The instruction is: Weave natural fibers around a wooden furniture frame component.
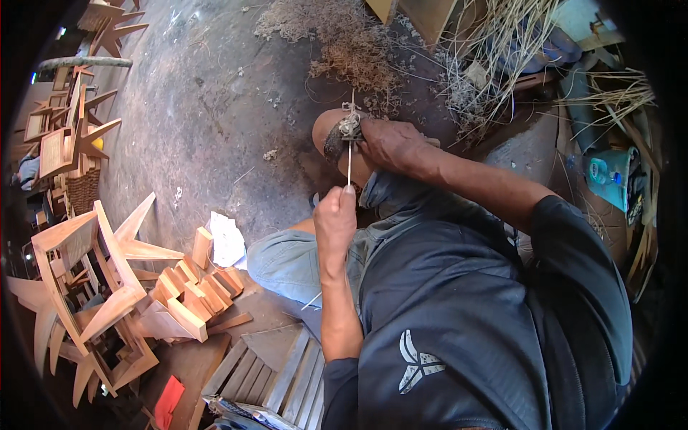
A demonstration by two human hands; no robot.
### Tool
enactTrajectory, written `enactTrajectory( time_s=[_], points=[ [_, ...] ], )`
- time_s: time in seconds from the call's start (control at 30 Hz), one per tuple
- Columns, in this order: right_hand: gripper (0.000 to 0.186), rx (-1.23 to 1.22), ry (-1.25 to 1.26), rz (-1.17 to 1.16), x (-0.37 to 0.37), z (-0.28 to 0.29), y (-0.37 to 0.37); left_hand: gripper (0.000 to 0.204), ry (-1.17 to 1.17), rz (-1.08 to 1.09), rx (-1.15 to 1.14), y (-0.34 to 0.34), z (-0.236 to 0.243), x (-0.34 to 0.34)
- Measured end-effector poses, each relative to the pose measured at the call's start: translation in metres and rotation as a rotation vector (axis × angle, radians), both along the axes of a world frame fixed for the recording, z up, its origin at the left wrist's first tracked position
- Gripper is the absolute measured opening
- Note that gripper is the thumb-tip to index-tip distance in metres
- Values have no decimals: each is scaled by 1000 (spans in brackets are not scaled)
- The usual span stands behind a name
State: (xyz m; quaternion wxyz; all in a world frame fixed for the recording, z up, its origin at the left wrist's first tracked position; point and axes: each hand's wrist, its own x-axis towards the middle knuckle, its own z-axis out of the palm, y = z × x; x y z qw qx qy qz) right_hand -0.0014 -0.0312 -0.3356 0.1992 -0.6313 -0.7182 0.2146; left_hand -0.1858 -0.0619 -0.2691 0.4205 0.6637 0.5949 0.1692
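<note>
A strip [350, 165] is clenched in the left grip [335, 213], apparently for shaving. The right grip's closure [394, 145] cannot be told; steady pulling seems needed.

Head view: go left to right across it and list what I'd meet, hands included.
Wooden furniture frames → white sheet → left hand, closed on a thin pale strip → right hand → teal container.
</note>
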Motion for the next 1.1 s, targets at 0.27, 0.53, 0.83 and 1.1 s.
enactTrajectory(
  time_s=[0.27,0.53,0.83,1.1],
  points=[
    [20,1,76,-114,-9,12,-6,31,-28,71,-112,-57,42,-37],
    [34,-320,561,-366,44,31,17,33,-70,108,-37,-31,33,-15],
    [42,-378,128,36,31,17,33,33,-5,66,20,7,-29,15],
    [36,-249,120,49,19,27,26,30,-127,158,14,45,-39,32]
  ],
)
